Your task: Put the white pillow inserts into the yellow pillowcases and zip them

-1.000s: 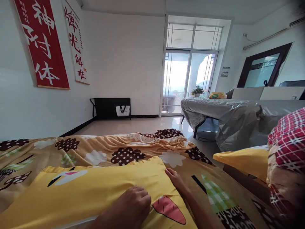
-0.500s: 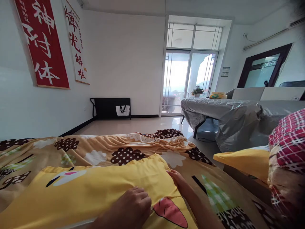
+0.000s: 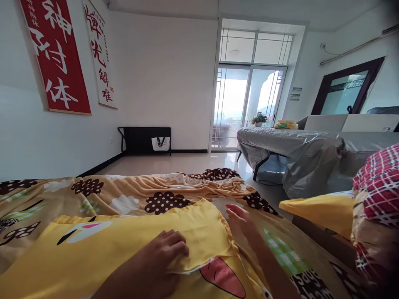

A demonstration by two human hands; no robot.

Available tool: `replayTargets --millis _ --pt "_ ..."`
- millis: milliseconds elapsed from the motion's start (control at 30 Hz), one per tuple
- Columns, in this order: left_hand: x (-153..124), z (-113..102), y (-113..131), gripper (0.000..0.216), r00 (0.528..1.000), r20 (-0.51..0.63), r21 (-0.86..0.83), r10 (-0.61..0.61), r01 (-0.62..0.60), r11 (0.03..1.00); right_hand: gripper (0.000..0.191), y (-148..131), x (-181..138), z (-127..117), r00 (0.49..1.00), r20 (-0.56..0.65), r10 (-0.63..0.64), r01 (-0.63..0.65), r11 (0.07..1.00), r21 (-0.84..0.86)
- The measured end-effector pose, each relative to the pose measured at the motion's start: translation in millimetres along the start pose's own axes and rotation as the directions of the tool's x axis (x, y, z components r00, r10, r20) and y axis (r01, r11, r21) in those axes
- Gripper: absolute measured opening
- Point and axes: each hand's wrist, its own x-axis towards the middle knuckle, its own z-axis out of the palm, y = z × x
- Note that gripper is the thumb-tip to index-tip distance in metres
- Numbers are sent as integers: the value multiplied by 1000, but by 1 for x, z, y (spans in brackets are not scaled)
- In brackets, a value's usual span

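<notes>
1. Yellow cotton pillowcase (image 3: 124, 241), printed with a red carrot and a white bird-like shape, lies flat across the near part of the bed. It rests on an orange fleece blanket with brown dotted flowers (image 3: 162, 187). Half a second ago its right side lay smooth; now a low fold with a pale underside stands up just above the carrot.
2. Left hand (image 3: 160, 255) sits on the middle of the pillowcase, fingers curled and pressed together so the cloth bunches under their tips. The thumb is hidden. It has slid a little to the left and away from the body, dragging that fold with it.
3. Right hand (image 3: 241, 219) has left the pillowcase's right edge, where it rested a moment ago. It is now blurred over the blanket just beside the case's far right corner. The fingers are loosely spread and hold nothing. By my reading only the left hand now keeps the case in place, and the right edge is free.
4. Second plain yellow pillow (image 3: 318, 209) lies well apart on the right, untouched.
5. Red-and-white plaid cushion (image 3: 378, 182) sits at the far right edge, likewise unmoved.
</notes>
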Motion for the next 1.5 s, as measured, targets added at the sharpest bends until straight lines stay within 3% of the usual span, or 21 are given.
replayTargets --millis 100,200,333,467,533,567,633,700,767,867,1033,1100,1200,1267,1333,1500 --pt "-4 -5 -13 43 997 -20 -51 -70 69 996 42 -53 -42 7 953 272 -135 202 951 -233" --pt "0 0 -21 29 990 -80 -49 -116 113 992 26 -95 -91 22 883 469 8 290 777 -559" --pt "5 9 -25 26 963 -194 -80 -188 176 981 14 -118 -124 31 834 539 112 387 577 -719" --pt "6 16 -26 23 924 -300 -29 -235 238 971 13 -113 -123 38 859 504 90 367 578 -729" --pt "5 18 -26 20 900 -405 84 -159 210 974 13 -105 -121 48 879 476 -4 378 615 -692" --pt "4 20 -25 20 880 -472 178 -57 159 971 13 -99 -119 54 881 468 -66 403 623 -671" --pt "3 22 -23 20 795 -569 406 209 51 912 18 -88 -117 65 861 483 -156 469 610 -639" --pt "2 23 -18 22 696 -595 566 401 9 824 31 -78 -114 72 857 480 -186 492 569 -659" --pt "2 24 -14 25 648 -606 614 463 11 789 39 -73 -110 72 887 417 -198 455 531 -715" --pt "3 26 -11 24 650 -601 601 465 -15 799 34 -72 -104 68 927 312 -206 374 509 -775" --pt "2 30 -11 20 692 -610 567 386 41 823 28 -72 -101 68 938 275 -211 346 554 -757" --pt "1 29 -11 24 781 -544 559 307 63 827 27 -69 -100 69 946 265 -187 323 597 -735" --pt "2 27 -11 35 916 -402 416 -12 195 888 26 -65 -98 71 949 271 -164 311 647 -696" --pt "4 23 -13 44 924 -311 318 -220 320 893 25 -63 -96 72 947 277 -162 312 660 -683" --pt "8 18 -15 49 902 -249 278 -351 414 867 26 -61 -95 73 945 287 -156 317 654 -687" --pt "16 8 -17 49 855 -237 330 -461 517 790 47 -57 -95 76 933 326 -151 349 595 -724"
